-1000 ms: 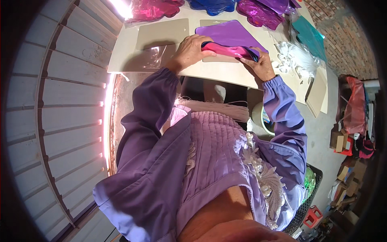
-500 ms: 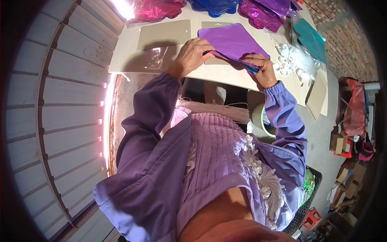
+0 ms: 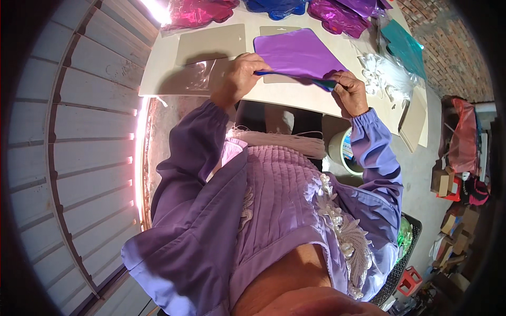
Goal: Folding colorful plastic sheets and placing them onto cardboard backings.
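Note:
A stack of thin, flat sheets spans the gap between my two hands over the table's front edge. Its top sheet is shiny purple, and blue and green edges peek out underneath. My left hand pinches the near left corner. At the near right corner, my right hand has its thumb and fingers closed on the sheets. Partly under the stack lies a grey-beige card. Another card rests to the left, beside a clear plastic bag near my left hand.
Pink, blue and magenta foil packs line the table's far side. White ribbon-like bundles and a teal sheet lie right. Cardboard juts over the right edge; a bucket stands below.
The stack's near edge has flattened, and its purple face now tilts more toward me. Both hands keep hold of the corners, with the right hand shifted slightly outward and down.

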`<action>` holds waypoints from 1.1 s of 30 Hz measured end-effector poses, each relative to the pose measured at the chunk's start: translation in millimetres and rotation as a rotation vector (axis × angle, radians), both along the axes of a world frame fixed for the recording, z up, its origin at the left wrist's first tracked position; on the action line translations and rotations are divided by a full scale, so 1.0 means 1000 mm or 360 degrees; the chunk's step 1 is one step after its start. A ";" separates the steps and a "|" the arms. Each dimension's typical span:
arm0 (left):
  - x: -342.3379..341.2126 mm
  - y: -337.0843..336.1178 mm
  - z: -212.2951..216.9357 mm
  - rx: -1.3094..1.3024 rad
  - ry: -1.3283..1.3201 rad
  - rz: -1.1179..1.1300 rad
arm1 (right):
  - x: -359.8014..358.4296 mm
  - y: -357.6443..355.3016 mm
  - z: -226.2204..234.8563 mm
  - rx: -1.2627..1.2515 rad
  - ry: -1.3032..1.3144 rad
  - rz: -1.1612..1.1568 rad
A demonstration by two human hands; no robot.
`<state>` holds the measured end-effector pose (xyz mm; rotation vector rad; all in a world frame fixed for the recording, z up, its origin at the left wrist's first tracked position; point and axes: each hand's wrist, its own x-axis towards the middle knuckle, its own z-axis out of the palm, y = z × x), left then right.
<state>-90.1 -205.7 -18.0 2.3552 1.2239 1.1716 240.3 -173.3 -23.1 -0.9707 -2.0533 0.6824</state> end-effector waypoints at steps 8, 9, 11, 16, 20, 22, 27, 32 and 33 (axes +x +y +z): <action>0.004 -0.004 0.000 -0.0438 -0.0260 0.0234 | -0.001 -0.003 -0.007 0.0043 0.0026 -0.0313; 0.006 -0.004 0.002 -0.0537 -0.0324 0.0253 | -0.001 -0.004 -0.009 0.0042 0.0027 -0.0316; 0.005 -0.004 0.001 -0.0637 -0.0387 0.0274 | -0.003 -0.005 -0.008 0.0027 0.0097 -0.0333; 0.000 0.000 -0.002 -0.0436 -0.0234 0.0244 | -0.003 -0.004 0.002 0.0016 -0.0110 -0.0304; 0.005 0.002 0.004 -0.0449 -0.0274 0.0252 | -0.005 -0.003 0.007 0.0054 -0.0251 -0.0410; 0.009 0.003 0.001 -0.0506 -0.0407 0.0318 | -0.006 -0.002 0.010 0.0032 -0.0281 -0.0428; 0.010 0.014 -0.001 -0.0463 -0.0150 0.0496 | -0.007 -0.001 0.014 0.0156 -0.0413 -0.0493; 0.020 0.015 0.000 -0.0449 -0.0026 0.0628 | -0.006 0.001 0.014 0.0026 -0.0569 -0.0632; 0.022 0.015 0.000 -0.0442 0.0003 0.0662 | -0.004 0.001 0.014 0.0025 -0.0568 -0.0638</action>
